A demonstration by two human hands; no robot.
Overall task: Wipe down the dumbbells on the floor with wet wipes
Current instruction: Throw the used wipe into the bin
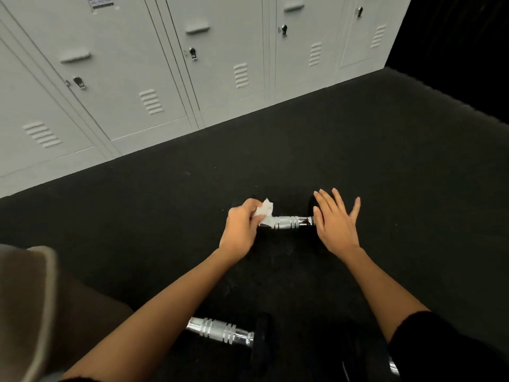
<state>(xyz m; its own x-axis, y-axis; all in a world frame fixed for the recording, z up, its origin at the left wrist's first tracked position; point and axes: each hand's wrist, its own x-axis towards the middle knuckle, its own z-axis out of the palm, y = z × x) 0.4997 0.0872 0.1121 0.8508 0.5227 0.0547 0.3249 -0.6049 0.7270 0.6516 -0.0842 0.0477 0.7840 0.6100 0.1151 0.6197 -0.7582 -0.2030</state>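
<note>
A dumbbell with a chrome handle (289,222) and black ends lies crosswise on the dark floor in front of me. My left hand (241,230) pinches a crumpled white wet wipe (264,210) against the left part of that handle. My right hand (334,220) lies with straight, spread fingers over the dumbbell's right black end, which it mostly hides. A second dumbbell (220,330) with a chrome handle lies nearer to me, partly covered by my left forearm.
A row of light grey metal lockers (170,64) stands along the far side of the black rubber floor (385,161). My knee in beige fabric (35,299) fills the lower left. A third chrome piece (393,366) shows at the bottom right.
</note>
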